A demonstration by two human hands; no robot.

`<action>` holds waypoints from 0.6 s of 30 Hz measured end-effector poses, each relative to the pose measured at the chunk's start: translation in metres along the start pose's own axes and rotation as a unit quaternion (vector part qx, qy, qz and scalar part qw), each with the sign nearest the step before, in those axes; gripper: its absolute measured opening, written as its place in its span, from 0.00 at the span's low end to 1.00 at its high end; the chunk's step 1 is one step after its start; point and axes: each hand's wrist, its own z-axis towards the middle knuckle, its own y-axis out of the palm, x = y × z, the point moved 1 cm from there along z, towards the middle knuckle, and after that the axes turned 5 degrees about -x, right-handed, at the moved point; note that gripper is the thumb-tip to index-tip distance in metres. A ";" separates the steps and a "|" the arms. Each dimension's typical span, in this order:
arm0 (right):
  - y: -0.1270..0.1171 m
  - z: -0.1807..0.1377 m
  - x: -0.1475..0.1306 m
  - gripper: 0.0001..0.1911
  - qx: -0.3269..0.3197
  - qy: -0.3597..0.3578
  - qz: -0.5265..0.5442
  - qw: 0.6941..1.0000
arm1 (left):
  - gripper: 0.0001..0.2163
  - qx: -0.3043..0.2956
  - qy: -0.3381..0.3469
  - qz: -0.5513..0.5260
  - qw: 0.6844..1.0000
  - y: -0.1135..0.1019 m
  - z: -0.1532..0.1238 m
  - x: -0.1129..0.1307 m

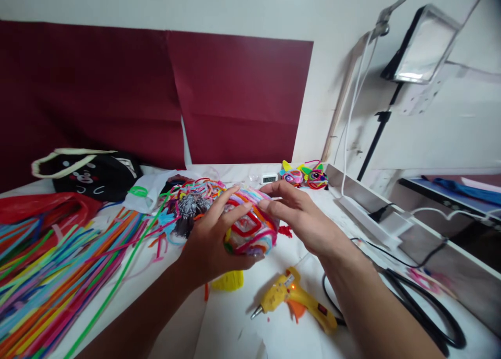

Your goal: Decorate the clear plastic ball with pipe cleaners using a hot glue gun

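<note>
A rounded craft piece covered in multicoloured pipe cleaners [260, 234] is raised over the table between my hands. A red-edged, diamond-shaped opening shows on its near side. My left hand [213, 244] grips it from the left, thumb underneath and fingers over the top. The fingers of my right hand [299, 213] are bent onto its upper right edge, fingertips close together; what lies right under them is hidden. Below, a yellow hot glue gun [293, 299] lies on white paper with its light on. A yellow fuzzy piece [228, 281] lies under my left hand.
Many loose pipe cleaners [78, 275] spread over the left side. A tangled pile of them [195, 192] sits behind my left hand. Two decorated cat masks [305, 176] and a small digital clock [269, 178] stand at the back. Black-handled scissors [425, 301] lie right, near a power strip [368, 223].
</note>
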 end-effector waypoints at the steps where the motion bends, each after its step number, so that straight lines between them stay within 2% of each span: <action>1: -0.001 0.001 0.000 0.15 -0.001 0.000 0.001 1.000 | 0.36 0.006 0.003 -0.005 1.000 0.001 -0.001 -0.001; 8: -0.007 0.003 -0.001 0.12 -0.017 0.013 0.009 1.000 | 0.37 0.025 0.031 -0.032 0.999 0.005 -0.001 -0.005; 18: -0.010 0.004 -0.002 0.12 -0.016 0.014 0.001 1.000 | 0.42 0.040 -0.006 -0.083 0.996 0.009 -0.007 -0.016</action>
